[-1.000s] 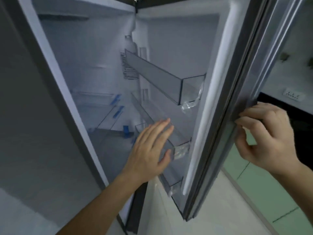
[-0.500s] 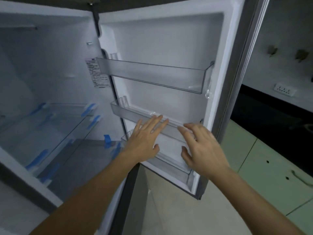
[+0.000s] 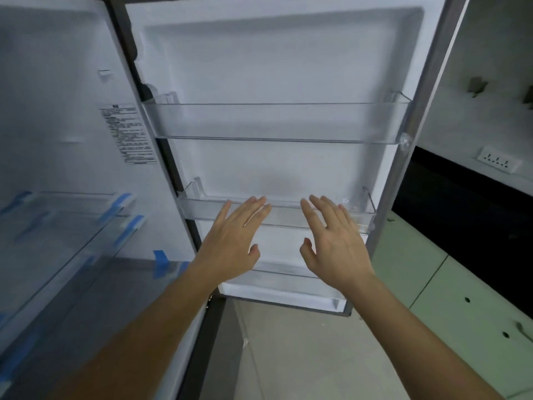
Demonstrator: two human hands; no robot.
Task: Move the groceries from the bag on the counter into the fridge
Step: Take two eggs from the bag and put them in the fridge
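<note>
The fridge door (image 3: 274, 67) stands wide open and faces me, white inside, with clear plastic bins. My left hand (image 3: 233, 241) and my right hand (image 3: 334, 241) are both flat with fingers apart, palms toward the door, in front of the middle door bin (image 3: 202, 207). Neither hand holds anything. The upper door bin (image 3: 274, 122) is empty. The fridge interior (image 3: 57, 111) lies to the left, with glass shelves (image 3: 57, 226) held by blue tape. No bag or groceries are in view.
Pale green cabinet fronts (image 3: 461, 298) run along the right under a dark counter (image 3: 461, 203). A white wall socket (image 3: 499, 163) sits above it. Light floor (image 3: 302, 356) shows below the door.
The door has swung fully open to face me. My right hand left the door's outer edge and came to the inside, beside my left hand at the middle bin.
</note>
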